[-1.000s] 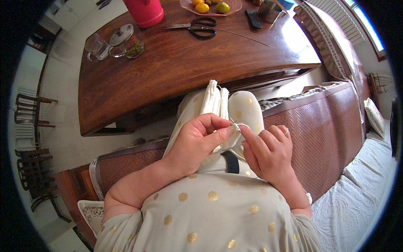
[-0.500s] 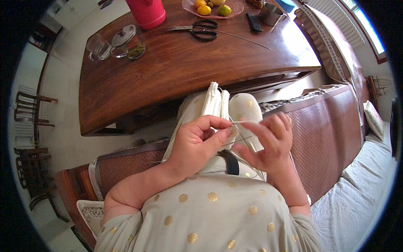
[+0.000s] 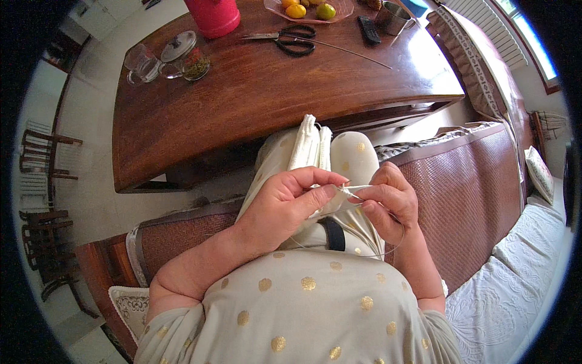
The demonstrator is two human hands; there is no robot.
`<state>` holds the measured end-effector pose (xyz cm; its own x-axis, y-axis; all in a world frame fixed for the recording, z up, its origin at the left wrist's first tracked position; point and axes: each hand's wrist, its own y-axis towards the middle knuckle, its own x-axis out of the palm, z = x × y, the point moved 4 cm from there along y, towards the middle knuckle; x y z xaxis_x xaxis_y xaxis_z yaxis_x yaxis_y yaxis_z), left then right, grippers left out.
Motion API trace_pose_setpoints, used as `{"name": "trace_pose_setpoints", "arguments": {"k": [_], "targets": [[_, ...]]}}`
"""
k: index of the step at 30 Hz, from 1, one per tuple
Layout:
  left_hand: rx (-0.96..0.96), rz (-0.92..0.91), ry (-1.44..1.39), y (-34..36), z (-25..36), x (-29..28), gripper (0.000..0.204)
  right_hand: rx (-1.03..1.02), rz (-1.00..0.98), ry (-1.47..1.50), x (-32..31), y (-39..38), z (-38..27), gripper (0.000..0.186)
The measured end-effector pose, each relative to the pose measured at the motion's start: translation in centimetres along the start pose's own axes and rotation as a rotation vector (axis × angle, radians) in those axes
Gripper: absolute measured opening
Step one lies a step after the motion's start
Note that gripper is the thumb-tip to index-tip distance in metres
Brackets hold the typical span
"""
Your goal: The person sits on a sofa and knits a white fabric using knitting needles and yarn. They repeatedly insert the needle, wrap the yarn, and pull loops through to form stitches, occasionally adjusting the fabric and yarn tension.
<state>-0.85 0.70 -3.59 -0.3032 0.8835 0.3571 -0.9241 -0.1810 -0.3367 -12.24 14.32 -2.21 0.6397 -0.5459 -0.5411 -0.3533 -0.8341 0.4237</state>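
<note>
My left hand pinches thin knitting needles and a small stretch of white knitting between thumb and forefinger. Close beside it, my right hand is closed on a needle, with white yarn drawn taut from its forefinger to the work. The needle tips meet between the hands, partly covered by fingers. A thin cable loops below my right hand. Over my lap, toward the table, lies a folded white ribbed knitted piece; how it joins the stitches is partly hidden.
A brown wooden table stands ahead. On it are black-handled scissors, a long thin needle, a remote, a metal mug, glass cups, a red container and a fruit plate. A woven mat covers the seat.
My right hand has come in toward the left, its fingers closing from a spread, blurred pose onto the needle. The cable now loops out below it. My left hand keeps its hold.
</note>
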Motion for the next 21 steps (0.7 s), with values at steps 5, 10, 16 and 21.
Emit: {"name": "trace_pose_setpoints", "arguments": {"k": [5,10,16,21], "targets": [[-0.12,-0.051,-0.07,-0.3,0.3,0.1,0.02,-0.022,0.022,-0.015,0.0,-0.3,0.0,0.011],[-0.106,-0.099,-0.067,-0.2,-0.4,0.3,0.02,-0.08,0.04,-0.042,0.0,-0.4,-0.3,0.013],[-0.112,-0.084,-0.076,0.0,-0.2,0.6,0.02,-0.196,0.071,-0.319,-0.3,0.3,-1.8,0.015],[-0.173,-0.016,-0.045,0.0,-0.5,0.2,0.021,-0.082,0.153,-0.44,-0.1,-0.3,-2.0,0.015]]}}
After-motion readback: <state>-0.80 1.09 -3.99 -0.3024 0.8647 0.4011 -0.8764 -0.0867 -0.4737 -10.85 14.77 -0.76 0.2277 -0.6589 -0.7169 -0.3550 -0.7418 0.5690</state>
